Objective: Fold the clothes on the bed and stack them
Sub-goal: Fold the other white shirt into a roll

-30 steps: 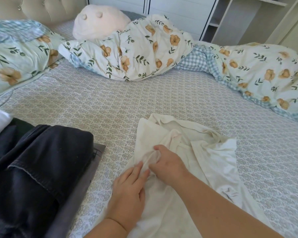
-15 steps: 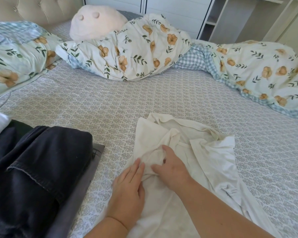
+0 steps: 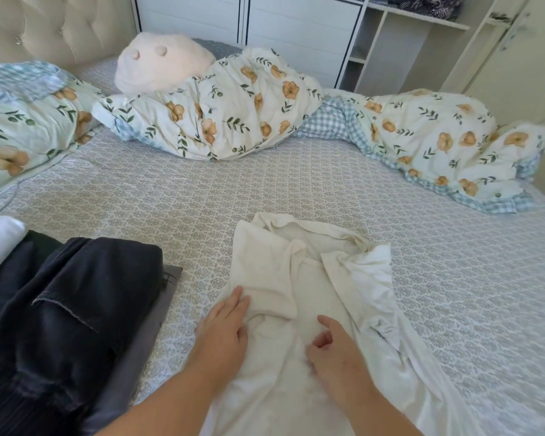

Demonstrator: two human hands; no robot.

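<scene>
Head view: our hands have parted on the cream garment lying crumpled on the bed. Our left hand presses its edge with straight fingers together; our right hand rests there, fingers loosely curled, pinching nothing.

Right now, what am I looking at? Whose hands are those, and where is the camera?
The camera sits on a person's head and looks down, so you see what they see. There is no robot, only two bare hands. They are folding clothes on a bed with a patterned grey cover. The left hand lies flat on a cream shirt, pressing its edge down. The right hand rests on the shirt with its fingers loosely curled; it does not seem to grip anything. To the left is a pile of dark clothes. Further back lie a flowery quilt and a pale pink plush toy.
</scene>
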